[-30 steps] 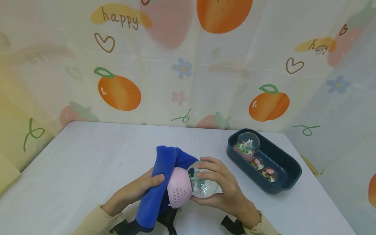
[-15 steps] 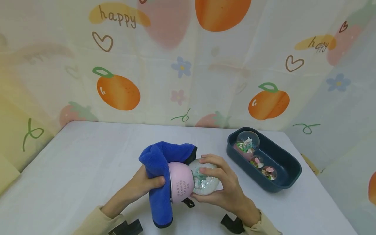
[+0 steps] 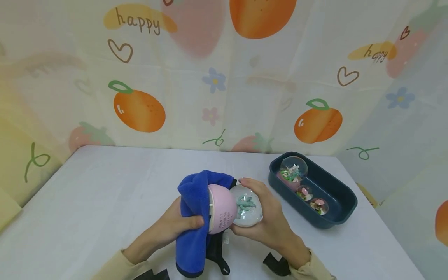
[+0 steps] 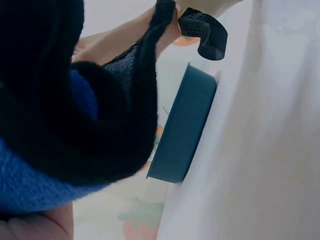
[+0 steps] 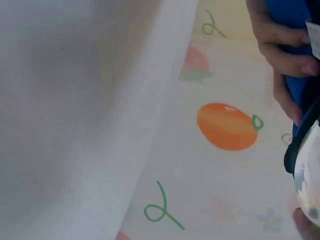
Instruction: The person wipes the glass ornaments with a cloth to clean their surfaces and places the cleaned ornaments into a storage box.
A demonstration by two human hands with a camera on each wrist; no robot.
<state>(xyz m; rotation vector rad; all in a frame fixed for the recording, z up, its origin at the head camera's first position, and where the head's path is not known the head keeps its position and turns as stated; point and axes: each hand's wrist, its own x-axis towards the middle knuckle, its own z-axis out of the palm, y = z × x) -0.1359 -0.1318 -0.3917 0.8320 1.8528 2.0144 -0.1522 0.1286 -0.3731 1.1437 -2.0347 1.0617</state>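
Observation:
A snow globe with a pink base (image 3: 224, 208) and a clear dome (image 3: 249, 206) is held sideways above the table between both hands. My left hand (image 3: 175, 223) grips a blue cloth (image 3: 194, 217) with black edging, pressed against the underside of the base, thumb in front. My right hand (image 3: 271, 216) holds the dome from the right, its fingers and thumb curved round the glass. Small lettering shows on the base, and a green figure inside the dome. In the left wrist view the cloth's dark edging (image 4: 145, 100) fills much of the picture and hides the globe.
A dark blue tray (image 3: 344, 206) stands at the right of the white table (image 3: 115, 194). In it lie another snow globe (image 3: 292, 171) with a pink base and two small glass balls (image 3: 319, 206). A printed fruit curtain (image 3: 245, 97) hangs behind the table.
The globe has turned and shifted slightly right and up, its lettering now further round. The cloth has been rewrapped against the base underside, its black loop hanging lower. The right fingers have moved round the dome.

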